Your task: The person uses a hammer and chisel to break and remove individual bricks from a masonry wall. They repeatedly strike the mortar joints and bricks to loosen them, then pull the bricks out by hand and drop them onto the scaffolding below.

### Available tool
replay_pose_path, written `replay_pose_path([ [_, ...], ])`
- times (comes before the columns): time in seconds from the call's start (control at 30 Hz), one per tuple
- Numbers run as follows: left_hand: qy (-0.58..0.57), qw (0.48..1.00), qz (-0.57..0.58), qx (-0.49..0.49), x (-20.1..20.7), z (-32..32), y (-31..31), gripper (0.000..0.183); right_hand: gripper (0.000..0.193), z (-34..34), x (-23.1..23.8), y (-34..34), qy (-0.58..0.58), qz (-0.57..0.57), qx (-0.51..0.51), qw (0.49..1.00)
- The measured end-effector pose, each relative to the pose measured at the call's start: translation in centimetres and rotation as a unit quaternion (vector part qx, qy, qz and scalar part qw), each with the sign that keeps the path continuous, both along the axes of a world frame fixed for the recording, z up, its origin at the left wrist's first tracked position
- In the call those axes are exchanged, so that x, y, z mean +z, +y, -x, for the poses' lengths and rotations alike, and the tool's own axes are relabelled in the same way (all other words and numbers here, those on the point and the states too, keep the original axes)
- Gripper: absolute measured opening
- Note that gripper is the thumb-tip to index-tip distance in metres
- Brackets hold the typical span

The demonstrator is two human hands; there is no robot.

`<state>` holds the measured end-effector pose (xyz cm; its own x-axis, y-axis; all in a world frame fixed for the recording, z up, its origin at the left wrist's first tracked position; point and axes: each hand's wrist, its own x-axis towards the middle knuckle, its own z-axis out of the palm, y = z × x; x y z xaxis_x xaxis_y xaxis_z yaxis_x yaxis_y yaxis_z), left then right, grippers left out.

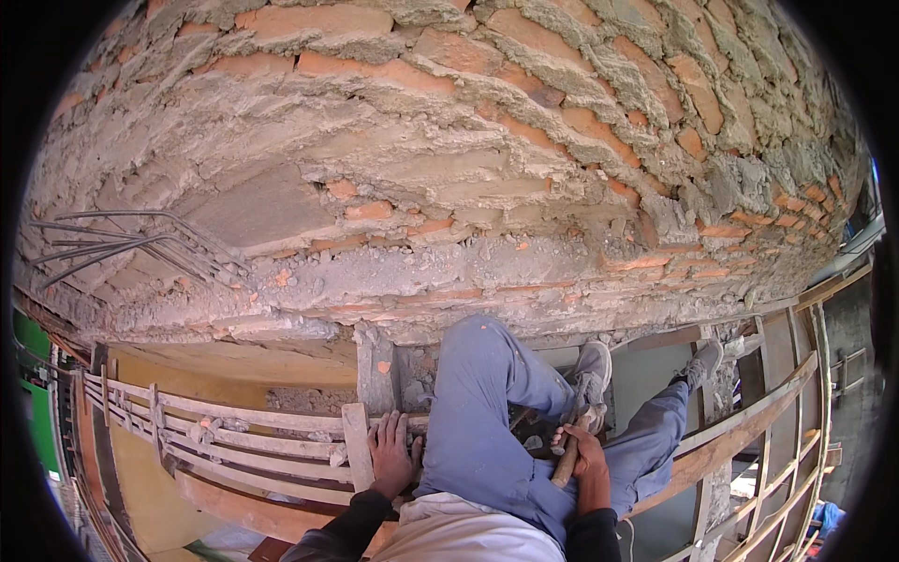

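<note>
My right hand [587, 456] is closed round the wooden handle of a hammer [565, 465], beside my bent leg. Its head end, near my shoe, is dusty and hard to make out. On the left, my left hand [392, 456] lies with fingers stretched out on the wooden slats, next to a short upright board [357, 446]. My legs in blue-grey trousers [473, 412] are between the two hands, one knee up against the foot of the brick wall [449, 178].
Rough mortar and broken bricks cover the wall ahead. Bent steel bars [122, 245] stick out at the left. Wooden slats [253, 426] with rubble on them run left, and a timber frame [749, 450] with gaps stands right. A dusty post [376, 370] rises near my left hand.
</note>
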<state>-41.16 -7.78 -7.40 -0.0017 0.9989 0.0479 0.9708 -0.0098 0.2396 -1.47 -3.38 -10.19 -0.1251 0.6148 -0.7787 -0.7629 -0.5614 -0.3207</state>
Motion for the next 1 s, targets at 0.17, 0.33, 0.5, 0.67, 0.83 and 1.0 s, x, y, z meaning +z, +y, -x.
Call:
replay_pose_path([
  [0.17,-0.022,1.0,-0.005,0.012,0.0,-0.2,-0.3,0.058,0.012,0.8,1.6,0.9,-0.049,0.004,0.02,0.999],
  [0.33,-0.021,1.0,0.006,-0.011,0.2,-0.3,0.1,0.058,0.011,0.7,2.1,0.8,-0.04,-0.005,0.018,0.999],
  [0.5,-0.021,1.0,0.004,-0.012,0.5,-0.1,0.1,0.056,0.011,2.1,4.3,1.3,-0.103,-0.02,0.043,0.994],
  [0.67,-0.074,0.997,-0.037,0.009,0.0,0.1,0.5,0.043,0.01,2.8,6.9,2.4,-0.148,-0.064,0.071,0.984],
  [0.83,-0.241,0.961,-0.066,0.121,-0.1,-0.1,3.0,0.031,0.01,4.4,9.2,3.6,-0.179,-0.117,0.131,0.968],
  [1.0,-0.303,0.94,-0.081,0.134,2.2,-2.2,4.8,0.028,0.025,5.9,9.4,3.0,-0.187,-0.126,0.162,0.961],
])
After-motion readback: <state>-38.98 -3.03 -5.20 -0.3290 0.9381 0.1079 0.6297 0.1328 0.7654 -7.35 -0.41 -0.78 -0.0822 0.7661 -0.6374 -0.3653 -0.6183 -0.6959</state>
